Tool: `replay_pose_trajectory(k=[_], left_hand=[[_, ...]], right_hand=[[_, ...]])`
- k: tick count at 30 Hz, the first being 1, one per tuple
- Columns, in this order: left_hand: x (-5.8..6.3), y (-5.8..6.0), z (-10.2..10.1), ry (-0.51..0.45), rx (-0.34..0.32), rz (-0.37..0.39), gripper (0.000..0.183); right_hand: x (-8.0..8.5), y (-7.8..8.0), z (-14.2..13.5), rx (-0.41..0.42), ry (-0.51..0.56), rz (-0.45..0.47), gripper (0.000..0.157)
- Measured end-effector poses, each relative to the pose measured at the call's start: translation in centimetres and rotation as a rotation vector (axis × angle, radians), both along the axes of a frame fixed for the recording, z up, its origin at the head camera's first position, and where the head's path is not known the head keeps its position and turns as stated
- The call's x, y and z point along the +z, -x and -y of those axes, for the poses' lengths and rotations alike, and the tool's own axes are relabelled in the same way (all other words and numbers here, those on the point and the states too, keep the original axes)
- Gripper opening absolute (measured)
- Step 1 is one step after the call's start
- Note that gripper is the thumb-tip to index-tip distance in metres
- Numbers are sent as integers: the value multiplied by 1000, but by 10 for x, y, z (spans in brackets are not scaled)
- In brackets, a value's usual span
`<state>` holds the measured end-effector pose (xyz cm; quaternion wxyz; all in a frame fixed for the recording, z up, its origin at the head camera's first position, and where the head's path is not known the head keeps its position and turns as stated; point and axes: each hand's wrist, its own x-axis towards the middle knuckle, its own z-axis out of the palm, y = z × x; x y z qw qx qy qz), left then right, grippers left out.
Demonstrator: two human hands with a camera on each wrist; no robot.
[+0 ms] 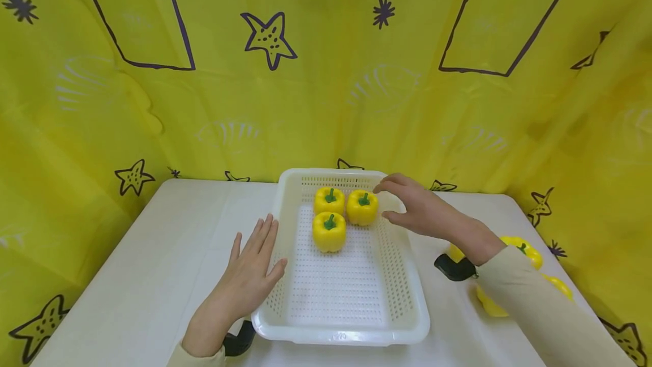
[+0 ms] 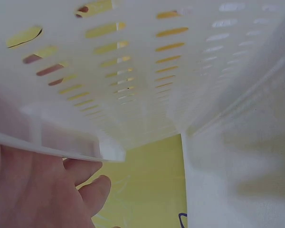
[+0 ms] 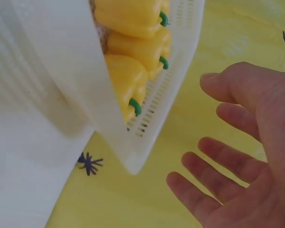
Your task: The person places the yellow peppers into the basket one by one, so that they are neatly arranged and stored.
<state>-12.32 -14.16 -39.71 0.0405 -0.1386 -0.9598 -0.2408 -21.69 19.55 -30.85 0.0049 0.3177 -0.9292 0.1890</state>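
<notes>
A white perforated plastic basket [image 1: 341,335] stands on the table with three yellow bell peppers inside, toward its far end. Two of these, a left bell pepper [image 1: 322,207] and a right bell pepper [image 1: 362,215], sit side by side; a nearer bell pepper [image 1: 328,239] is in front of the left one. My left hand [image 1: 248,273] lies along the basket's left rim, fingers extended; in the left wrist view its fingers show below the rim. Over the right rim, my right hand [image 1: 420,207] hovers beside the right pepper with fingers spread and bent. The right wrist view shows nothing in that hand [image 3: 242,161].
More yellow bell peppers [image 1: 532,254] lie on the white table [image 1: 127,265] right of the basket, partly hidden by my right forearm. A yellow curtain [image 1: 326,106] with starfish drawings surrounds the table at the back and sides.
</notes>
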Motion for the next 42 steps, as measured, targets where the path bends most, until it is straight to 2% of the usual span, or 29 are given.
replay_pose_trajectory(k=[9,25,42], left_hand=[[0,0,0,-9,-4,9,75],[1,0,-1,5,4,17,75],[2,-1,0,-2,-9,21,74]], right_hand=[[0,-9,-26,-49,16,-28,40],[-7,-23,-66,-141,14,-9,40],[-23,-39,-104,-197,2,-9,44]])
